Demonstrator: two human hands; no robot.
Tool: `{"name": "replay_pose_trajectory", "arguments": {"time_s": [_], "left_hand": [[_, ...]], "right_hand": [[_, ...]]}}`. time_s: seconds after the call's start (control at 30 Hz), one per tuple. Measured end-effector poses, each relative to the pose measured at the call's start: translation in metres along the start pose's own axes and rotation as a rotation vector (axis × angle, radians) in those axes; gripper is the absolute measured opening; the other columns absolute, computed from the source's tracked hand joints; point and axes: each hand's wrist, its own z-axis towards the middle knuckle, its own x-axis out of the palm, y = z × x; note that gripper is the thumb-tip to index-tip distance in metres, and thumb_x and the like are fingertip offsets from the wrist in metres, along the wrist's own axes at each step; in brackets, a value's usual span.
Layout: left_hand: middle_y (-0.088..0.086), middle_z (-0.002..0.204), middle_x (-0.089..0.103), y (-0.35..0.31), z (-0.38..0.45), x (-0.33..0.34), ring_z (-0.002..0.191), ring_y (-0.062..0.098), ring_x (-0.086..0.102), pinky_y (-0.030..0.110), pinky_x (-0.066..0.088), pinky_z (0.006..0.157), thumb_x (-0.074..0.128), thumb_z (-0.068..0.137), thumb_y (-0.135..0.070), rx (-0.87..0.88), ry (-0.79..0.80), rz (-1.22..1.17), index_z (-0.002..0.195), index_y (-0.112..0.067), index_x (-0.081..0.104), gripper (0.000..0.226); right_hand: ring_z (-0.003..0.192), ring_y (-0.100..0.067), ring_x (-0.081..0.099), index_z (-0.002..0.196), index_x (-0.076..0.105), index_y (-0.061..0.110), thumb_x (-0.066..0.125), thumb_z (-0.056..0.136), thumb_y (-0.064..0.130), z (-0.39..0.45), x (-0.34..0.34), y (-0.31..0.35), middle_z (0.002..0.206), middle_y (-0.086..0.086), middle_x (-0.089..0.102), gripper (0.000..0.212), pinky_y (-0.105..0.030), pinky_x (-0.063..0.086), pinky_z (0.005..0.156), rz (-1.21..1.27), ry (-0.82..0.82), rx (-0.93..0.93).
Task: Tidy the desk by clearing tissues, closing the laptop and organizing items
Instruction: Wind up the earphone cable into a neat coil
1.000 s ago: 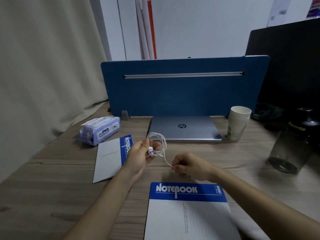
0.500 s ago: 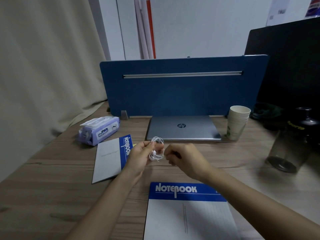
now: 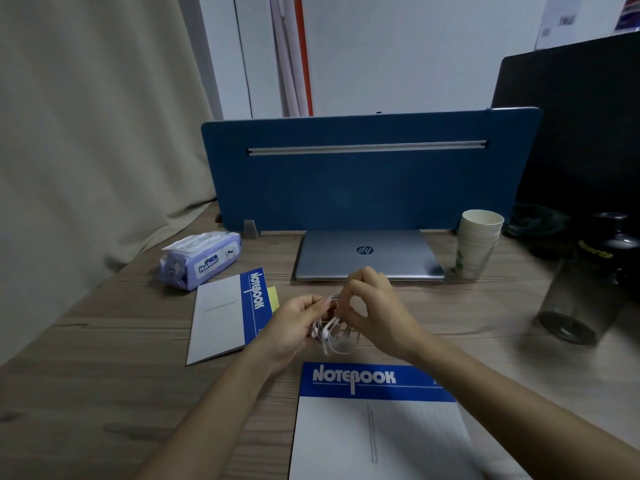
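Note:
White wired earphones (image 3: 332, 336) are bunched into a small coil above the wooden desk (image 3: 104, 375). My left hand (image 3: 294, 325) grips the coil from the left. My right hand (image 3: 374, 306) pinches the cord at the coil's top right. A silver laptop (image 3: 367, 256) lies shut behind my hands, against the blue divider (image 3: 363, 188). A purple wet-wipe pack (image 3: 201, 259) sits at the back left. One blue-and-white notebook (image 3: 225, 313) lies left of my hands, with a yellow sticky note (image 3: 273, 297) at its edge. A second notebook (image 3: 377, 420) lies near the front edge.
A stack of paper cups (image 3: 478, 247) stands right of the laptop. A clear bottle with a dark lid (image 3: 588, 289) stands at the far right, before a black monitor (image 3: 581, 133). A beige curtain (image 3: 86, 133) hangs along the left side.
My right hand moved left and up from the desk to meet my left hand. The loose cord between them has been gathered into a tighter coil.

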Motion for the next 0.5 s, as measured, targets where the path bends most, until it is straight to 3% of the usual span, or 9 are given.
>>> {"name": "replay_pose_trajectory", "arguments": {"time_s": [0.1,0.27,0.4,0.5], "left_hand": [[0.022,0.109,0.070,-0.0031,-0.0008,-0.0001,0.101,0.034,0.068,0.042,0.057,0.087,0.057,0.095,-0.028,-0.013,0.055,-0.066,0.112,-0.004,0.066,0.030],[0.021,0.116,0.069,-0.0066,-0.0052,-0.0025,0.109,0.035,0.066,0.034,0.056,0.084,0.067,0.089,-0.013,-0.039,0.208,-0.038,0.120,-0.004,0.061,0.033],[0.020,0.112,0.070,-0.0060,-0.0057,-0.0041,0.103,0.033,0.069,0.039,0.056,0.087,0.064,0.089,-0.002,-0.056,0.216,0.028,0.122,-0.003,0.059,0.034],[0.020,0.110,0.071,-0.0055,-0.0037,-0.0043,0.099,0.031,0.069,0.038,0.058,0.086,0.058,0.092,0.001,-0.041,0.159,0.027,0.122,0.000,0.058,0.029]], "right_hand": [[0.102,-0.006,0.045,0.089,0.050,0.032,0.069,0.086,0.030,0.0004,-0.0009,-0.0024,0.106,0.012,0.048,0.020,-0.016,0.042,0.084,0.086,0.001,0.064],[0.096,-0.001,0.059,0.111,0.052,0.030,0.063,0.090,0.031,0.0005,-0.0005,-0.0073,0.107,0.013,0.060,0.024,-0.023,0.053,0.079,0.223,0.122,0.187],[0.075,-0.007,0.067,0.100,0.062,0.022,0.063,0.091,0.027,0.0000,-0.0022,-0.0078,0.085,0.003,0.069,0.010,-0.025,0.055,0.065,0.371,0.200,0.251],[0.066,-0.008,0.064,0.096,0.065,0.015,0.063,0.092,0.023,0.0002,-0.0029,-0.0074,0.080,-0.001,0.070,0.009,-0.024,0.053,0.059,0.485,0.199,0.314]]}}
